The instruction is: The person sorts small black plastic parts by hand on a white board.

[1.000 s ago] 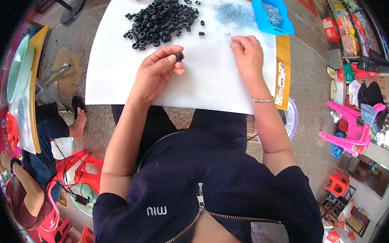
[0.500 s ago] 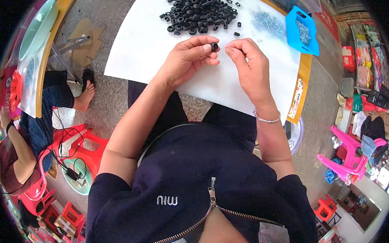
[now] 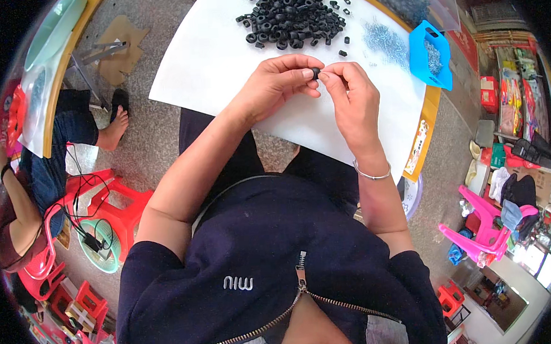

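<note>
Pinched between the thumb and fingers of my left hand (image 3: 281,86) is a small round black part (image 3: 314,73), like a knob or ring. My right hand (image 3: 352,92) has its thumb and forefinger pressed together right against that part's right side. Whatever those fingertips grip is too small to make out. Both hands are above the white tabletop (image 3: 201,57), near its front edge. Beyond them lies a heap of similar black parts (image 3: 292,16), with a few loose ones to its right.
Small silvery pieces (image 3: 386,41) lie scattered on the table's right. Beside them stands a blue plastic basket (image 3: 421,55) holding more. At left, a person (image 3: 19,213) sits by another table near a red stool (image 3: 122,214). A pink stool (image 3: 484,226) is at right.
My right hand has come up to the black part, closing the small gap between my hands. The head view has shifted slightly.
</note>
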{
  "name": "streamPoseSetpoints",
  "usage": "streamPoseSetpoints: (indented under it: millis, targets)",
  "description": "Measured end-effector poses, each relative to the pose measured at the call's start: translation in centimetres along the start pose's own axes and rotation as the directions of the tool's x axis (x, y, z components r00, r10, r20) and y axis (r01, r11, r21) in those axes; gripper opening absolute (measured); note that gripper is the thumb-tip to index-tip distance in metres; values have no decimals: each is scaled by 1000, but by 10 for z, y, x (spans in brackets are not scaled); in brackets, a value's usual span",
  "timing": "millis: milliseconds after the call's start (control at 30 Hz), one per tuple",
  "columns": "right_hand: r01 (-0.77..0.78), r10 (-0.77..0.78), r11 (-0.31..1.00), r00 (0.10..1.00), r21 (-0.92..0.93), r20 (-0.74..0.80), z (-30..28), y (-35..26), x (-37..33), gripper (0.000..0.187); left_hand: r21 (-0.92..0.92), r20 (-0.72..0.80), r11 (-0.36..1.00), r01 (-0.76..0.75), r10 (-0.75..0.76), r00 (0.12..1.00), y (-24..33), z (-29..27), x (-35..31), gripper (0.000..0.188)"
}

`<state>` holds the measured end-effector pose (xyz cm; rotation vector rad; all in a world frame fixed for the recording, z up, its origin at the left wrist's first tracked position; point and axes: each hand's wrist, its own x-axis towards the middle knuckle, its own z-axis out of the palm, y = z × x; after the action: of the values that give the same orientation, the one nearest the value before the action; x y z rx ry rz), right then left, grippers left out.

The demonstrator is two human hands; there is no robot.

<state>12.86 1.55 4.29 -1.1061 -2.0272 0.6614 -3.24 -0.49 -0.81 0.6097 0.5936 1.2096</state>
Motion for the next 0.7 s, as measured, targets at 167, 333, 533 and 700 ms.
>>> streamPoseSetpoints:
  millis: [167,333,533,700]
  targets:
    - [-216,211,952,976,215,44,4,-2,-4,10,27,-15,999,20,-20,1000,0,1,-1,24]
    - [-366,320,804,930,468,179,3,8,-6,11,38,31,998,50,-52,998,4,3,-2,24]
    - [-374,330,768,927,520,179,5,6,-12,12,-5,83,996,85,-84,993,5,2,-4,24]
    - [-270,277,920,961,285,16,-6,16,4,10,-75,-34,997,27,-29,999,2,-4,0,25]
